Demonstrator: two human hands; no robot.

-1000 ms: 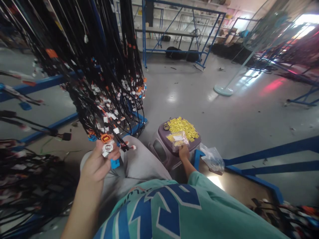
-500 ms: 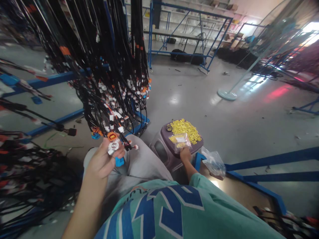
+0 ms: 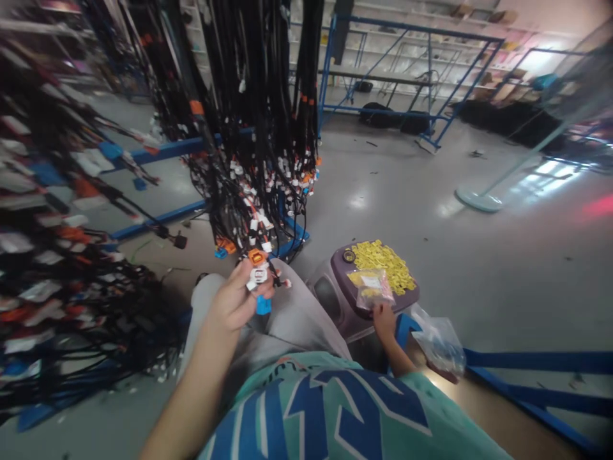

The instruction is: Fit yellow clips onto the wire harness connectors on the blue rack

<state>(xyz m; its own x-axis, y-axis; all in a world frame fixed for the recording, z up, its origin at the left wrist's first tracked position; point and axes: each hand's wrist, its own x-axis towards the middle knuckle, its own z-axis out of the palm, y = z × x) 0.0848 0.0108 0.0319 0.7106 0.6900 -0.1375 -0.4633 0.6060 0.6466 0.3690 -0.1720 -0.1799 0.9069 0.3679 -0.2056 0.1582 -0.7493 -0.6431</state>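
My left hand (image 3: 235, 299) is closed around wired connectors: an orange one (image 3: 257, 257) on top, a white one (image 3: 258, 275) below it and a blue one (image 3: 264, 305) lowest. Their wires run up into a hanging bundle of black cables (image 3: 258, 96). My right hand (image 3: 384, 319) is at the near edge of a purple-topped stool (image 3: 341, 268), at the lower edge of a clear plastic bag (image 3: 374, 291) with yellow pieces inside. Its fingertips are too small to make out. Many loose yellow pieces (image 3: 383, 259) cover the stool top, beside a small dark round item (image 3: 349, 256).
More cable bundles (image 3: 86, 287) hang at the left. Another clear bag (image 3: 443, 345) lies right of the stool by a blue frame (image 3: 536, 361). A fan base (image 3: 479, 199) stands on the floor, and a blue rack (image 3: 412, 29) is behind.
The view has swung left, so everything appears farther right and slightly lower. My left hand still holds the connectors, and my right hand remains by the bag's lower edge.
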